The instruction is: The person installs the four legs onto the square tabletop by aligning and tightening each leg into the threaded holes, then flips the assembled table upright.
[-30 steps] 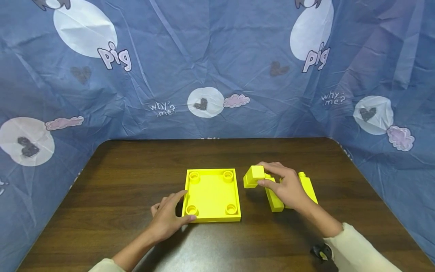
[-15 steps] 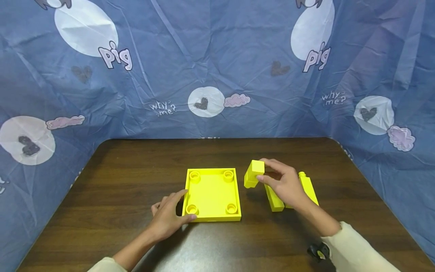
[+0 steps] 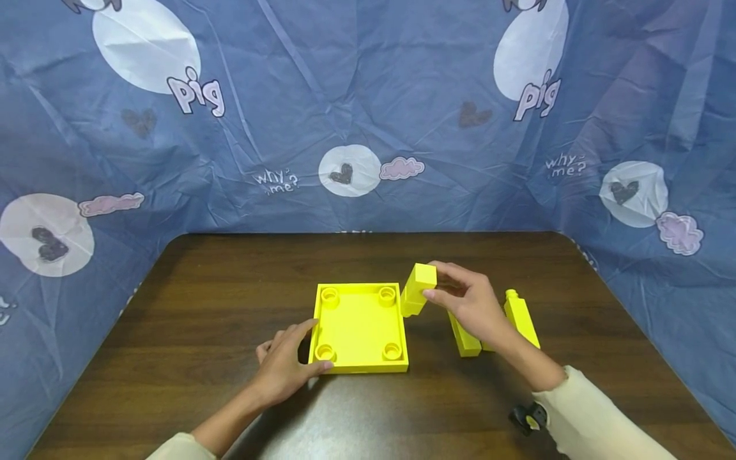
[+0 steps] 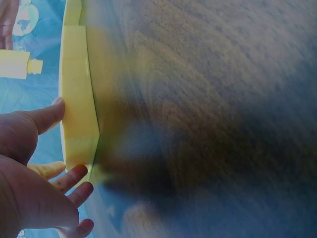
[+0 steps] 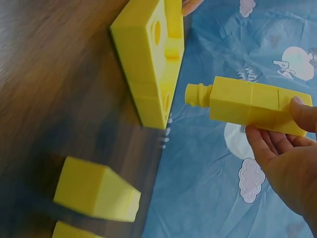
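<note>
A square yellow tabletop (image 3: 358, 326) lies upside down on the table, with a raised rim and a round socket in each corner. My left hand (image 3: 280, 370) grips its near left corner, thumb on the front side and fingers along the left side. My right hand (image 3: 474, 303) pinches a yellow table leg (image 3: 421, 282) by its upper end, between thumb and fingers. The leg stands slightly tilted above the wood, and in the head view its lower end overlaps the tabletop's right rim. In the right wrist view the leg's threaded peg (image 5: 198, 94) points toward the tabletop.
More yellow legs lie to the right, one leg (image 3: 464, 337) just below the right hand and another leg (image 3: 522, 319) beyond the wrist. The right forearm partly covers them. A blue printed cloth (image 3: 345, 96) hangs behind the brown wooden table (image 3: 241, 268).
My right hand has moved left toward the tabletop and raised the leg, turning it more upright with the peg end down. My left hand stays on the tabletop's corner.
</note>
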Available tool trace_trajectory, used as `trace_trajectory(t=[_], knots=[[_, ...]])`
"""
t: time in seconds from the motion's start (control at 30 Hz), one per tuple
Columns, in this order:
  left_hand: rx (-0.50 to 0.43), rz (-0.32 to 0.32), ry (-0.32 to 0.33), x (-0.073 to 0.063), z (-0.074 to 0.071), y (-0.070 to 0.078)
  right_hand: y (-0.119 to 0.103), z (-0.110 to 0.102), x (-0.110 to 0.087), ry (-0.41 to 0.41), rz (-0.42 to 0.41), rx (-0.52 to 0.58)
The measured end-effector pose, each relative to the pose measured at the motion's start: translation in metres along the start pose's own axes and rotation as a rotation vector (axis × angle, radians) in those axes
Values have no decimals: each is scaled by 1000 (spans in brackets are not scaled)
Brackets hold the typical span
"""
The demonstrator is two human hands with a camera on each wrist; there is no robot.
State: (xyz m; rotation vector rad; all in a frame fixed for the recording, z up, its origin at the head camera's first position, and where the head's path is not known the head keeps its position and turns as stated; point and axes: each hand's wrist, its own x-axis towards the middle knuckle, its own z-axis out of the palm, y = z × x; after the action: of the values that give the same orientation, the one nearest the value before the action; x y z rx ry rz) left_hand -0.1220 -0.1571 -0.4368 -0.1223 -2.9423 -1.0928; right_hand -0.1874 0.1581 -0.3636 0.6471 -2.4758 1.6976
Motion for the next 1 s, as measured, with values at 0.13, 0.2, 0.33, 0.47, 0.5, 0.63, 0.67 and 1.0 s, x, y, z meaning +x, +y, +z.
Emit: trace_trajectory(t=[0.13,0.2,0.33,0.47,0.5,0.63,0.67,1.0], knots=[[1,9,-5,1,0,0,-3,8,8,-22,-9,39],[-1,12,-9,1,0,0,-3,12,12,-32,-19,62],[-2,17,-11,1,1,1,-6,21,19,-46,-18,85],[-6,19,-10,1,0,1,-8,28,25,-53,-4,80],[-8,19,-9,1,0,1,-8,30,27,-55,-1,80],[-6,12,-7,1,-1,1,-9,38,32,-61,11,74],[-6,12,-5,1,-1,1,-8,40,33,-63,12,74],[-11,2,-8,0,-2,0,-7,67,52,-74,58,111]])
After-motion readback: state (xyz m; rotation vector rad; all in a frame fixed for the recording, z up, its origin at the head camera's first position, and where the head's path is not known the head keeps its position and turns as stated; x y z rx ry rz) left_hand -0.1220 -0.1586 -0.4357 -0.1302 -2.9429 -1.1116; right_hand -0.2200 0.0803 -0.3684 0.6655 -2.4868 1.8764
